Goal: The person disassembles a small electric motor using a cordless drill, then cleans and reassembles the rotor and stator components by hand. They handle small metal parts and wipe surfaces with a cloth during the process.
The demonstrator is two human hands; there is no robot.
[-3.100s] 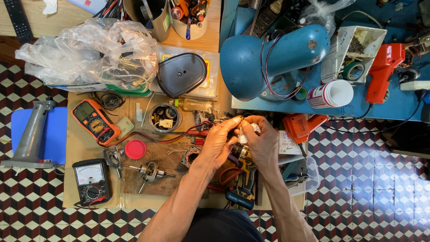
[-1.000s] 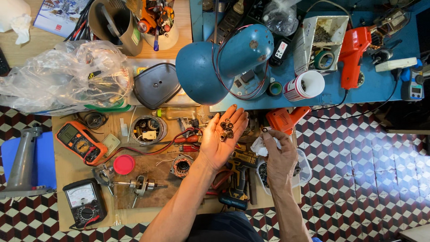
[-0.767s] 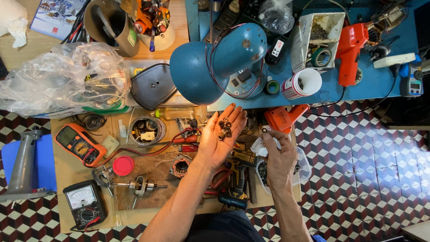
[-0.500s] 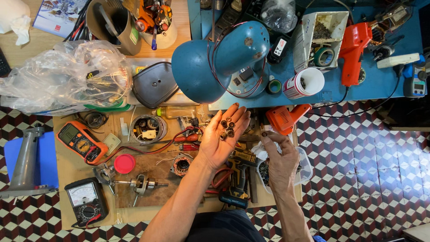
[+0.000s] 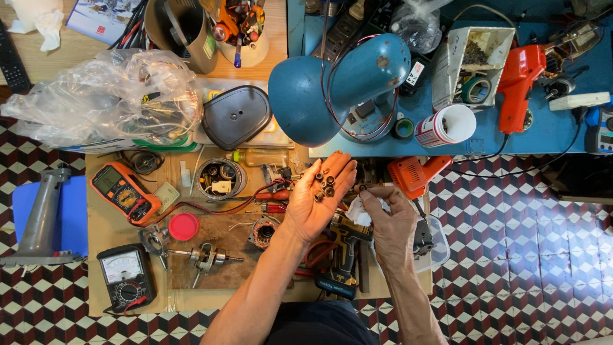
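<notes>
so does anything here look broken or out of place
A bare motor rotor lies loose on the cardboard, and a small stator sits apart beside it. The left hand cups loose dark bushings in its open palm. Nothing looks spilled.

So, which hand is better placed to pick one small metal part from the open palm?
Right hand, probably: its fingers are pinched beside the small metal parts, which lie on the flat, palm-up left hand.

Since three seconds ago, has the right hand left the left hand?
Yes. The right hand has come off the open left palm, now lower right, below the orange drill.
</notes>
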